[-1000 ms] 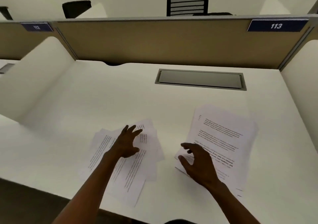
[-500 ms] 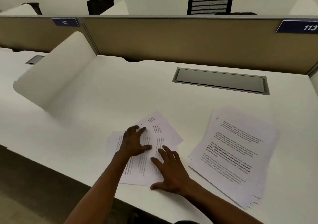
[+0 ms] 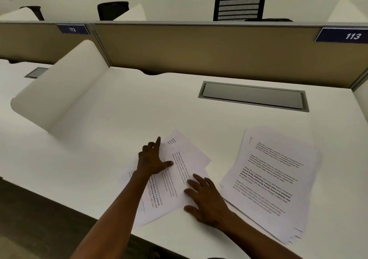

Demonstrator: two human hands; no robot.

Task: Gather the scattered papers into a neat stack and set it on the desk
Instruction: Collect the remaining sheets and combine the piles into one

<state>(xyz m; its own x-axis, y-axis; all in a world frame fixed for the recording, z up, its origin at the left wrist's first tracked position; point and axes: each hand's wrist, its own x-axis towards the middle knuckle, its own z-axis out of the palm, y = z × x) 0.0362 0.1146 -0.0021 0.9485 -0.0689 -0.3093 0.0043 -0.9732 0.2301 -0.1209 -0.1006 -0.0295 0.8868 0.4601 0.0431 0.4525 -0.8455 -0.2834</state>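
Two groups of printed white papers lie on the white desk [image 3: 139,109]. A small fanned pile of loose sheets [image 3: 185,159] lies near the front edge. My left hand [image 3: 152,160] rests flat on its left side with fingers spread. On its right corner my right hand [image 3: 206,201] presses palm down, fingers apart. A larger, roughly squared stack of papers [image 3: 272,181] lies to the right, touched by neither hand.
A grey cable hatch [image 3: 253,96] is set into the desk behind the papers. A curved white divider [image 3: 59,87] bounds the left side, and a tan partition [image 3: 199,49] closes the back. The desk's front edge runs just below my forearms.
My right hand left the large stack and came to rest on the small pile beside my left hand. The left hand's fingers have reached further up the sheets. The camera swung left.
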